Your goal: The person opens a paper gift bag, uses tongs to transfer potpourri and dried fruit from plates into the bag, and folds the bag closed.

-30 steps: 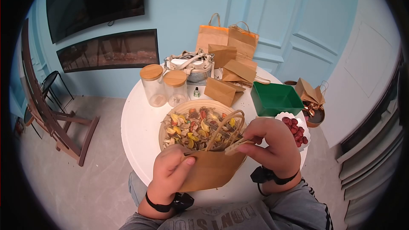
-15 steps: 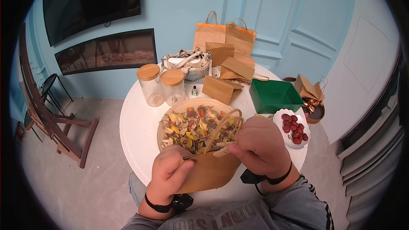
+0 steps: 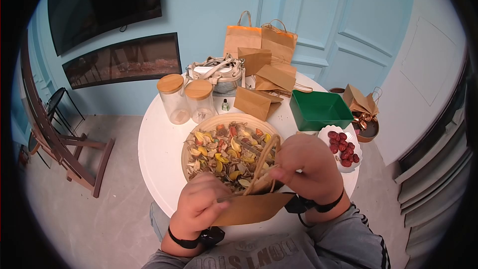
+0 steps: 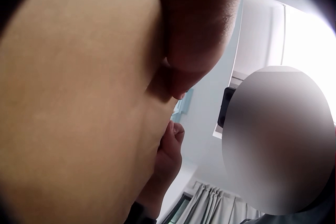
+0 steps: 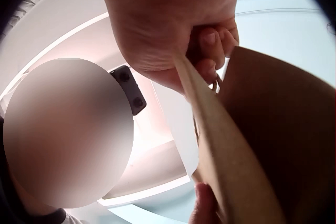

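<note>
A brown paper bag with a twisted paper handle is between both hands at the near table edge. My left hand grips its left top edge, thumb on the near side. At the right top edge, my right hand pinches the paper with curled fingers, shown closer by the right wrist view, where the bag spreads below the hand. Just beyond the bag lies a round basket full of dried petals and flowers; the bag covers its near rim. The bag's inside is mostly hidden.
On the round white table stand two glass jars with wooden lids, a small bottle, a handbag, folded paper bags, a green bin and a white dish of red dates. Larger paper bags stand behind.
The bag's near panel has tipped lower, and its top edge has dropped towards me. Both hands keep hold of the edge, the left knuckles raised a little. The head view has shifted slightly.
</note>
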Demonstrator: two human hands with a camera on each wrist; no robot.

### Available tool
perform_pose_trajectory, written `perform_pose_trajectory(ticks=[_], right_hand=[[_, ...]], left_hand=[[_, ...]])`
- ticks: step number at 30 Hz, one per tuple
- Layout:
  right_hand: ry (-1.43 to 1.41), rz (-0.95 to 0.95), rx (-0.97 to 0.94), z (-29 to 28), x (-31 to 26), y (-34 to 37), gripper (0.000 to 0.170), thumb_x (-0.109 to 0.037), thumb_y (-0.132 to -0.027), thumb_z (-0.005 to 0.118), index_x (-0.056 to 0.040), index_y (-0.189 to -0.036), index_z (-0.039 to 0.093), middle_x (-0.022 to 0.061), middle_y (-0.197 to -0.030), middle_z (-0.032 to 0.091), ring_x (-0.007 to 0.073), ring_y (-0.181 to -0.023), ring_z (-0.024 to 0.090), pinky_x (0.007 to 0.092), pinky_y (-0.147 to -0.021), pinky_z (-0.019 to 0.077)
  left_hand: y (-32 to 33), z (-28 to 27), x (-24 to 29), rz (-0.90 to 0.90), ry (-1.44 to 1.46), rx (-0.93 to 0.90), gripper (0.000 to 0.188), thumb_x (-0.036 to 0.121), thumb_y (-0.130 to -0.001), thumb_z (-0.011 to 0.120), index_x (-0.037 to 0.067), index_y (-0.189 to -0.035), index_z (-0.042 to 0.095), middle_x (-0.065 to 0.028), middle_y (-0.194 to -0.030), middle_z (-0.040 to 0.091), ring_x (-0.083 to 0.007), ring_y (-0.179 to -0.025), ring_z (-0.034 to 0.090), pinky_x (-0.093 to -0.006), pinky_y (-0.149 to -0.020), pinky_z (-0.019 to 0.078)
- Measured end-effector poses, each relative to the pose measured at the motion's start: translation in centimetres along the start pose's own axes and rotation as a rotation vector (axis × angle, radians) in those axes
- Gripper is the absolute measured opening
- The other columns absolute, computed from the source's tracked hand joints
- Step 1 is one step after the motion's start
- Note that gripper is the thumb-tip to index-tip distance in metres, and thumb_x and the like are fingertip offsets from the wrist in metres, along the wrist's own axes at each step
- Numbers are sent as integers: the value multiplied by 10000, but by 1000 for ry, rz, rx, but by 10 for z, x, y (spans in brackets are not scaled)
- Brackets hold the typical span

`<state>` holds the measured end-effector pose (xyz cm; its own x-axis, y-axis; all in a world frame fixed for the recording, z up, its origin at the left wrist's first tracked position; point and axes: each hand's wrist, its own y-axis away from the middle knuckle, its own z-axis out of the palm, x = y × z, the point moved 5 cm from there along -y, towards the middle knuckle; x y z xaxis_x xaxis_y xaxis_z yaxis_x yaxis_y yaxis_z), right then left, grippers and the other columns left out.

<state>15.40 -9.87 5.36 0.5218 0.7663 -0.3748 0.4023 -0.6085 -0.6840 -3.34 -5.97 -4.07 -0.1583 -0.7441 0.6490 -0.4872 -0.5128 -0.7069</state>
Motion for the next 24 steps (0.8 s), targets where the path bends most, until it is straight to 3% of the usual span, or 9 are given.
perform_pose_trajectory(ticks=[5, 9, 12, 18, 20, 24], right_hand=[[-160, 139, 20, -6, 4, 6, 172, -129, -801, 693, -56, -729, 555, 80, -643, 540, 276, -589, 541, 354, -530, 411], [-204, 142, -9, -1, 4, 3, 180, -124, -810, 686, -47, -742, 538, 77, -652, 531, 269, -580, 522, 350, -523, 396], [-172, 250, -134, 4, 3, 1, 192, -24, -752, 730, -37, -722, 541, 55, -690, 575, 198, -626, 549, 302, -575, 407], [-246, 388, -37, -1, 8, 11, 217, -21, -786, 709, -40, -735, 499, 29, -738, 565, 106, -641, 513, 236, -587, 398], [-365, 501, 48, 1, 17, 15, 203, -54, -835, 677, -61, -799, 477, -13, -678, 459, 62, -609, 436, 227, -531, 353], [-603, 541, 134, 3, 20, 14, 208, -24, -846, 661, -65, -817, 459, -39, -727, 457, 24, -657, 421, 198, -550, 349]], left_hand=[[-1, 1, 1, -14, -49, -6, 93, 67, -736, 650, -3, -787, 616, -121, -794, 645, -308, -716, 589, -376, -686, 442], [-3, 1, 2, -4, -53, 16, 89, 67, -733, 657, 2, -784, 624, -117, -781, 645, -305, -711, 588, -376, -677, 443], [-3, 0, 2, -6, -57, 27, 80, 61, -734, 659, 5, -783, 629, -115, -775, 644, -304, -709, 589, -375, -672, 443], [-3, 1, 3, -12, -79, 25, 76, 54, -735, 661, 5, -784, 632, -114, -774, 644, -301, -707, 592, -374, -670, 443], [-3, 2, 3, -13, -82, 22, 77, 55, -735, 662, 5, -785, 632, -113, -775, 644, -301, -706, 592, -374, -670, 443], [-3, 1, 4, -8, -84, 21, 81, 60, -736, 663, 5, -783, 628, -113, -776, 644, -301, -704, 592, -375, -665, 442]])
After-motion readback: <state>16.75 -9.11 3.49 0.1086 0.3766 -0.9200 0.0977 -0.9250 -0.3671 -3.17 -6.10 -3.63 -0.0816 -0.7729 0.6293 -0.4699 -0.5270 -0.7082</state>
